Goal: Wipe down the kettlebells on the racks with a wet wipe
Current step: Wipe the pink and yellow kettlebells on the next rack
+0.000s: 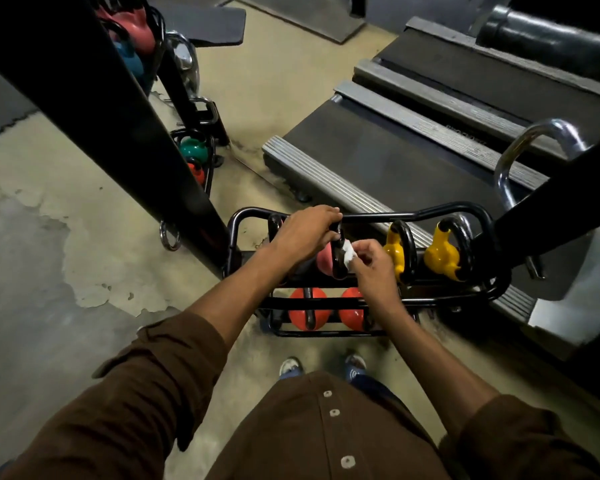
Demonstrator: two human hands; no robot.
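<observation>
A low black kettlebell rack [426,214] stands on the floor in front of me. On its upper tier sits a pink kettlebell [324,261] with a black handle. My left hand [302,233] grips the top of that handle. My right hand [368,263] pinches a white wet wipe [347,257] against the handle's side. Two yellow kettlebells [442,256] stand to the right on the same tier. Two orange kettlebells [303,311] sit on the lower tier, partly hidden by my right forearm.
A thick black post [118,109] slants across the left. Behind it, another rack holds green [193,150], red, blue and pink kettlebells. Treadmill decks [395,157] lie right behind the rack. A chrome handle [534,140] and dark beam rise at right. My feet [291,367] stand on worn floor.
</observation>
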